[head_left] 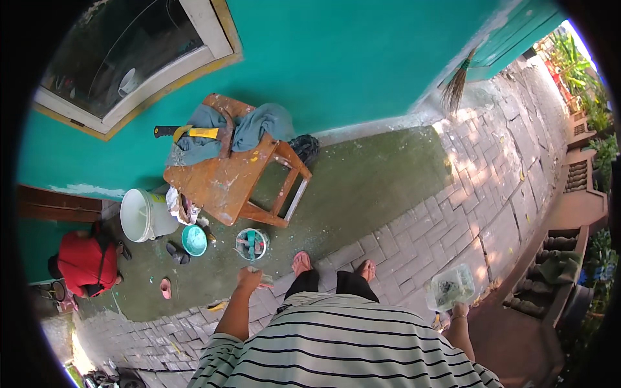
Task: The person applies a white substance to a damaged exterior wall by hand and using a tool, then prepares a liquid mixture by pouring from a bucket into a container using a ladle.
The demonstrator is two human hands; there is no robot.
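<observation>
My left hand (249,278) is closed in a fist out in front of me, just below a paint-smeared bucket (262,237) with a teal-stained tool in it. A small pale edge shows beside its fingers, too little to name. My right hand (460,310) reaches out to the right and grips the rim of a translucent plastic tub (451,288), whose inside is smudged with dark marks. Left of the bucket, a teal bowl (194,240) holds pale teal paint.
A wooden table (226,184) by the teal wall (336,58) bears a cloth (262,126) and a yellow-handled hammer (204,132). A white bucket (137,216) and loose sandals (176,252) are at left. A person in red (87,262) crouches farther left. Balusters (543,278) line the right.
</observation>
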